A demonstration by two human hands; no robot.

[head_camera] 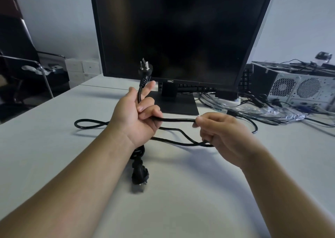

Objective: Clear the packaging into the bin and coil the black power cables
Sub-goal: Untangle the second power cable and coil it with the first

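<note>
A pale desk (181, 192) carries a monitor (181, 29), with a computer case (297, 89) and clear plastic wrapping (282, 113) to its right. A loose black cable (87, 124) loops across mid-desk, beside a bundled cable (139, 174).

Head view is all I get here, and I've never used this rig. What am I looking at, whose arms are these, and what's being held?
There is no machine. The one picture comes from a wide-angle camera worn on a person's head, looking forward and down, so the two bare arms are the wearer's own. The left hand has its fingers curled round a black power cable just below its plug, which points up. The right hand pinches the same cable further along, and the rest lies in loose loops on the grey table. Beneath the left wrist lies a second plug with bunched cable, partly hidden. Behind stand a dark monitor and, to the right, clear plastic packaging and a computer case. No bin is in view.
</note>
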